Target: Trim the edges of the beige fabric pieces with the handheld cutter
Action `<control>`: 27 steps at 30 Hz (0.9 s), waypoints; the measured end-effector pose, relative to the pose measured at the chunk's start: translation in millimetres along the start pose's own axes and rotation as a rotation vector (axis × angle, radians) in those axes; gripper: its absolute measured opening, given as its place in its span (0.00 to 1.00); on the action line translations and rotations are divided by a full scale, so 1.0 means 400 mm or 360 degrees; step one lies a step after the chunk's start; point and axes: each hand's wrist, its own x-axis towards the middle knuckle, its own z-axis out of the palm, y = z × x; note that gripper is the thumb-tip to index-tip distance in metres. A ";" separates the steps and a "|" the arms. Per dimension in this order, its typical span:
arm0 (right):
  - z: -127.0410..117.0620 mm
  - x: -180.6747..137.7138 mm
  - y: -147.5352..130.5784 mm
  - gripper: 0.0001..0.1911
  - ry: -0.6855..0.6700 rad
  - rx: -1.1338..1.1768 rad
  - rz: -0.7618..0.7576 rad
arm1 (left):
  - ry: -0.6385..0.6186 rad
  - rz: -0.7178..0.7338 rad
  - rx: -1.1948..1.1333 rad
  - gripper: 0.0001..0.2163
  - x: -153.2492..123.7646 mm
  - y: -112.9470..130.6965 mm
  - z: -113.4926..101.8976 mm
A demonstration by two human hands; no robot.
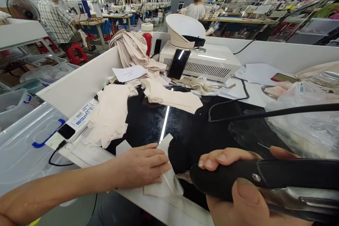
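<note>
Near the front edge of the black tabletop, my left hand (148,166) lies with fingers stretched out over a cream cloth piece (166,183), pressing it down. One narrow end of the cloth points up beyond my fingertips. At the lower right, my right hand (246,197) is wrapped around what looks like an iron (230,176), with a black handle and shiny metal below. Its metal tip is close to the cloth's right edge; I cannot tell whether they touch. A thin pointed thing (263,146) shows by my right fingers, its kind unclear.
Cut cloth stacks lie at left (111,113) and centre (172,95). A phone (179,64) leans on a vented white box (212,60) topped by a cream visor (185,30). A black cable (291,111) crosses above plastic bags (304,123) at right. People sit farther back.
</note>
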 end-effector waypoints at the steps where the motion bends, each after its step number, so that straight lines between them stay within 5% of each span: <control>1: 0.000 0.001 0.000 0.24 -0.0003 -0.0006 -0.0007 | -0.0005 -0.0016 -0.0036 0.15 0.000 -0.002 0.000; 27: 0.036 0.018 0.016 0.25 0.0019 0.0120 -0.0021 | -0.0037 -0.0075 -0.0190 0.12 0.002 0.009 -0.005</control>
